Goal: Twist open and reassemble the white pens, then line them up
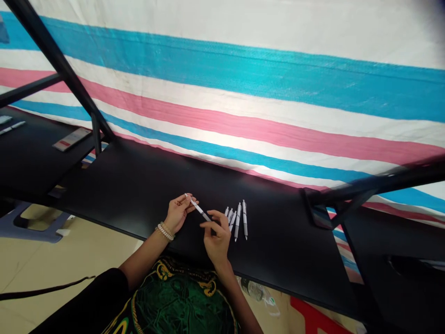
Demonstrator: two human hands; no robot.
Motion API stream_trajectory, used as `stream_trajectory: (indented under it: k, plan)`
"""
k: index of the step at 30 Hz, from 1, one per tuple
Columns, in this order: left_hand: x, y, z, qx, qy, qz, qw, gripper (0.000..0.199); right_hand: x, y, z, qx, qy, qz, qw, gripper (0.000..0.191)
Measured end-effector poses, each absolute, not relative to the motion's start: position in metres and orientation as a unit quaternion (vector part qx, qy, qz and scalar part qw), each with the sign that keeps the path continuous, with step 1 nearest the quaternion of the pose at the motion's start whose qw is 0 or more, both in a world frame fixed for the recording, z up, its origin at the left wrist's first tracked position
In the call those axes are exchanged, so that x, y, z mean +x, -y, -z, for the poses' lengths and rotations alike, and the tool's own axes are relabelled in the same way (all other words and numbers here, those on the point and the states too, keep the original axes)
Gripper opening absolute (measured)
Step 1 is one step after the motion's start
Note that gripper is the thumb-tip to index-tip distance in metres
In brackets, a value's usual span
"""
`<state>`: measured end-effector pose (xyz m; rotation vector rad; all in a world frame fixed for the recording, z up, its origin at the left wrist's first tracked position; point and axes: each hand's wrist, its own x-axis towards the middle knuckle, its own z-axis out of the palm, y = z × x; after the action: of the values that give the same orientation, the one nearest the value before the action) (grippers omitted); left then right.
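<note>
Both hands are at a white pen (197, 205) with a grey grip, held slantwise above the black table (139, 176). My left hand (178, 212), with coiled bands at the wrist, pinches the pen's upper end. My right hand (217, 234) has thumb and fingers closed at the pen's grey lower end, its tip hidden by the fingers. Just right of this hand lie several similar white and grey pens (238, 222), side by side on the table, some partly covered by the hand.
A striped tarpaulin (243, 111) hangs behind the table. Black metal frames (62, 65) rise at both ends. On the left table lie a phone (72, 139) and a white pen (13, 127). Below are a blue-grey stool (31, 229), a red stool (313, 317) and a plastic bottle (253, 290).
</note>
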<state>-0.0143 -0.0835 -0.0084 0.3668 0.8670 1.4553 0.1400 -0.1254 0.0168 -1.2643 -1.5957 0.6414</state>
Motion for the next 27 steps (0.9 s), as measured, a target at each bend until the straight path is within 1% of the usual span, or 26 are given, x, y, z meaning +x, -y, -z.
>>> stream_trajectory:
  k: [1, 4, 5, 7, 11, 13, 15, 18, 20, 22, 25, 27]
  plan:
    - [-0.014, 0.084, 0.008, 0.163, -0.381, -0.64, 0.647, 0.034, 0.139, 0.125, -0.017, -0.522, 0.655, -0.257, 0.481, 0.014]
    - [-0.014, 0.084, 0.008, 0.164, -0.381, -0.642, 0.644, 0.033, 0.137, 0.124, -0.016, -0.554, 0.632, -0.292, 0.456, 0.035]
    - [-0.014, 0.085, 0.007, 0.164, -0.382, -0.642, 0.644, 0.033, 0.137, 0.124, -0.015, -0.559, 0.627, -0.306, 0.448, 0.035]
    - [-0.014, 0.085, 0.007, 0.164, -0.384, -0.642, 0.643, 0.034, 0.137, 0.123, -0.013, -0.551, 0.637, -0.303, 0.446, 0.026]
    - [-0.014, 0.085, 0.006, 0.158, -0.385, -0.644, 0.642, 0.035, 0.138, 0.123, -0.011, -0.53, 0.67, -0.236, 0.464, 0.017]
    - [-0.014, 0.085, 0.006, 0.159, -0.387, -0.641, 0.643, 0.035, 0.138, 0.123, -0.01, -0.531, 0.678, -0.241, 0.447, 0.026]
    - [-0.014, 0.085, 0.007, 0.164, -0.388, -0.639, 0.643, 0.034, 0.138, 0.123, -0.009, -0.53, 0.7, -0.244, 0.411, 0.034]
    - [-0.014, 0.085, 0.008, 0.166, -0.384, -0.645, 0.64, 0.033, 0.142, 0.122, -0.007, -0.547, 0.737, -0.187, 0.349, 0.035]
    - [-0.014, 0.085, 0.01, 0.154, -0.381, -0.657, 0.632, 0.032, 0.149, 0.122, -0.008, -0.571, 0.737, -0.137, 0.335, 0.034]
    - [-0.015, 0.084, 0.011, 0.133, -0.379, -0.672, 0.622, 0.031, 0.158, 0.123, -0.011, -0.584, 0.722, -0.115, 0.353, 0.032]
    - [-0.017, 0.082, 0.013, 0.107, -0.381, -0.682, 0.615, 0.03, 0.17, 0.124, -0.016, -0.585, 0.693, -0.127, 0.402, 0.03]
    - [-0.017, 0.081, 0.013, 0.099, -0.386, -0.681, 0.614, 0.029, 0.172, 0.124, -0.018, -0.58, 0.688, -0.138, 0.415, 0.029]
